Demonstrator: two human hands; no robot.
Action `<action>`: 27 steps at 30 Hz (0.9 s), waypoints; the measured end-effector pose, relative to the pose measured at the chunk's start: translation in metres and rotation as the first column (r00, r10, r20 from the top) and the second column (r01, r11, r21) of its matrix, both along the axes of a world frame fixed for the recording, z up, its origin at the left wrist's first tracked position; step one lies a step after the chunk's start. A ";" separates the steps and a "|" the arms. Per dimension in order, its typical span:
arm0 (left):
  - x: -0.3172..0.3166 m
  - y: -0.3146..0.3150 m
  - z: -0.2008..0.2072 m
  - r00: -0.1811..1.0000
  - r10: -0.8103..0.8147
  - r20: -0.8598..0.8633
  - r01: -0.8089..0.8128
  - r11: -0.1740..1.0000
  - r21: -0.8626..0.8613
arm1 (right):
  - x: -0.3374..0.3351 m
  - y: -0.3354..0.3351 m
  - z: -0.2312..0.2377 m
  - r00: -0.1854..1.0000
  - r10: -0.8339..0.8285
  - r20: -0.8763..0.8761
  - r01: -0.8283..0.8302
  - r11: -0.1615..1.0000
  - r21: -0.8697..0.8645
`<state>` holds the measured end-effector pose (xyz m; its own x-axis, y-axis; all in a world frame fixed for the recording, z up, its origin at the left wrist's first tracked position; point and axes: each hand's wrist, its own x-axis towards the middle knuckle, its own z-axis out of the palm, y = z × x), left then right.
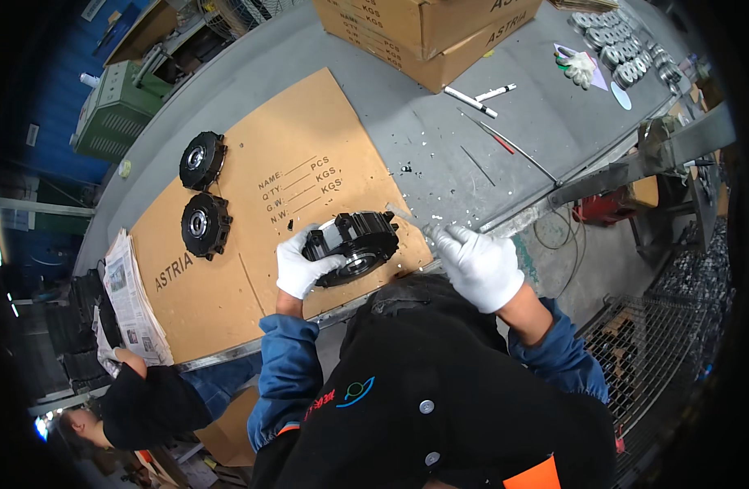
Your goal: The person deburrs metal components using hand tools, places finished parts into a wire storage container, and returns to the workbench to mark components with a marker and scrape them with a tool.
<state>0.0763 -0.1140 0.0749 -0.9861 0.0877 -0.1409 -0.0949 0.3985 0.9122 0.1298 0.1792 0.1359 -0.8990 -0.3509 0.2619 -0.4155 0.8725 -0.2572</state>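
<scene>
Grey bench (439,138), cardboard sheet (285,163) padding it: left hand (302,265) grips the black wheel (354,244) at its near edge, steadying it; right hand (480,265) closed on a thin tool (407,218).

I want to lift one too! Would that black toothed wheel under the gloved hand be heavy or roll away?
The black toothed wheel looks like thick metal, so probably heavy and stiff. Tilted on edge under the left hand, it might roll; lying flat, like the two wheels nearby, it likely stays put.

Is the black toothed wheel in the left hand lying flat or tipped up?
Tipped up: the black toothed wheel shows its rim, resting edge-down on the cardboard sheet, steadied by the left hand.
</scene>
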 end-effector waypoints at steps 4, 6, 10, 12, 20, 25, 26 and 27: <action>0.002 0.009 0.008 1.000 -0.009 -0.015 0.008 0.998 -0.057 | 0.004 -0.009 0.003 0.998 0.023 -0.063 -0.016 0.994 0.104; 0.002 0.012 0.009 1.000 -0.021 -0.002 0.021 1.000 -0.021 | 0.004 -0.011 0.002 0.998 0.033 -0.061 -0.026 0.994 0.107; 0.004 0.011 0.006 1.000 0.000 0.026 0.001 0.999 -0.043 | 0.003 -0.017 -0.003 0.996 0.067 -0.060 -0.057 0.987 0.151; 0.004 0.011 0.006 0.999 0.006 0.051 -0.004 0.999 -0.034 | -0.006 -0.026 -0.009 0.997 0.062 0.035 -0.066 0.989 0.131; 0.012 0.003 -0.013 0.993 -0.081 -0.081 0.070 0.989 -0.128 | -0.060 -0.009 -0.102 0.703 -0.058 0.708 0.655 0.442 -0.613; 0.015 0.004 -0.004 0.999 -0.023 -0.034 0.021 0.998 -0.067 | -0.045 -0.029 -0.090 0.684 0.069 0.726 0.648 0.400 -0.649; 0.014 0.003 -0.006 0.998 -0.027 -0.051 0.023 0.998 -0.063 | -0.044 -0.034 -0.091 0.689 0.025 0.725 0.628 0.479 -0.613; 0.014 0.003 -0.006 0.998 -0.025 -0.050 0.022 0.998 -0.061 | -0.044 -0.040 -0.088 0.695 -0.017 0.719 0.605 0.554 -0.572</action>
<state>0.0905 -0.1111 0.0690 -0.9899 0.1037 -0.0970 -0.0395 0.4546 0.8898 0.0855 0.1397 0.0482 -0.9387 0.0389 -0.3426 0.3396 0.2761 -0.8991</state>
